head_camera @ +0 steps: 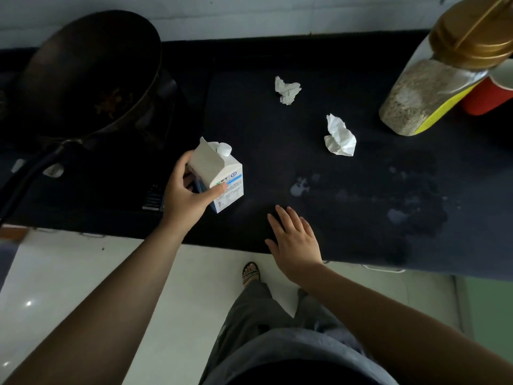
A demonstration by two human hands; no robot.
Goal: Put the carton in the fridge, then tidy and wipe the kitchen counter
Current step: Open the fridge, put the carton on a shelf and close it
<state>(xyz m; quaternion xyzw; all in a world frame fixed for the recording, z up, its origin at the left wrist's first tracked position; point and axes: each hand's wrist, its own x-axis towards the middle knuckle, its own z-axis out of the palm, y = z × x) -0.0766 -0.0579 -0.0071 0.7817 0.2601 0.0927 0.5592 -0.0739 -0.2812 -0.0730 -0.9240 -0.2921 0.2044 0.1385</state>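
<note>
Head view — white carton (219, 173), capped.

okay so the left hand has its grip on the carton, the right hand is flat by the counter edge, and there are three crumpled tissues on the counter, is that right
Not quite. The head view shows two crumpled tissues, not three: one farther back and one nearer the jar. The rest holds: the left hand has its grip on the carton, and the right hand lies open and flat near the counter edge.

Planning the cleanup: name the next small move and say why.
Probably lift the carton off the counter and carry it away to the fridge. The left hand already grips it, its cap looks closed, and the right hand is open and empty.
</note>
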